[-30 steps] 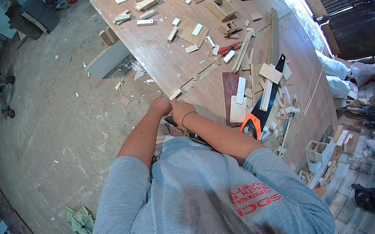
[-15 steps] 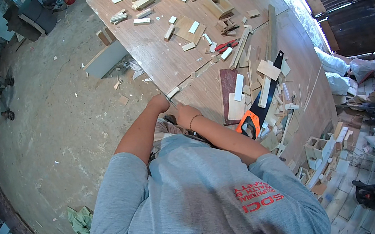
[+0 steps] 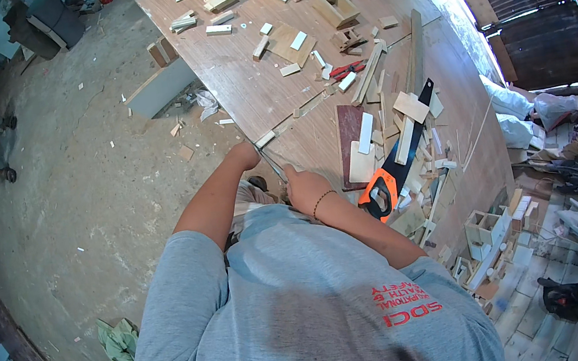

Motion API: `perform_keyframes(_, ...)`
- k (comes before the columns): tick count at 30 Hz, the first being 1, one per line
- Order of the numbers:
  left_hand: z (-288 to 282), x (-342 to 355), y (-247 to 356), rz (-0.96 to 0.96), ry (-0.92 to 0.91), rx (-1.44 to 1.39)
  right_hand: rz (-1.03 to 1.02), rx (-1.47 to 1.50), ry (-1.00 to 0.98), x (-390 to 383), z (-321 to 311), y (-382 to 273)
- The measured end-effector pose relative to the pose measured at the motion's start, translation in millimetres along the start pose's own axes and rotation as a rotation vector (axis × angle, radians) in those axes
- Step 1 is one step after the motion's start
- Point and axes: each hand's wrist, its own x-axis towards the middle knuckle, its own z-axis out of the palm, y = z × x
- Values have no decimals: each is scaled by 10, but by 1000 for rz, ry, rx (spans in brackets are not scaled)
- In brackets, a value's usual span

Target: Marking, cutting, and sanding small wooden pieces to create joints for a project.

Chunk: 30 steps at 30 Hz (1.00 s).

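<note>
Box [image 3: 479, 250] open, divided; right hand [image 3: 309, 191] grip around thin strip [image 3: 272, 163]; left hand [image 3: 246, 156] grip unclear.

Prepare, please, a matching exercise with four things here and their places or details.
1. Orange-handled black handsaw
2. Crumpled pale green cloth
3. Bare right hand
4. Bare left hand

A. Dark beaded bracelet at its wrist
B. Among pale wood offcuts
C. Just left of small pale wooden block
D. On grey floor, lower left

Pairs: 1-B, 2-D, 3-A, 4-C
</note>
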Motion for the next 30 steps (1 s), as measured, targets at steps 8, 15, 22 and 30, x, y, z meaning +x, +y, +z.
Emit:
perform_keyframes(8,-15,-85,-26,-14,38,-134,-68,-257,-101,-147,-460,-431)
perform_keyframes(15,-86,-41,21,54,-2,-126,-17,-276,-111,493,-59,-218)
perform_keyframes(22,-132,-81,81,68,-66,-6,-2,-333,-185,175,-377,-398)
perform_keyframes(30,-23,78,28,92,-52,-52,54,-228,-98,728,14,-246)
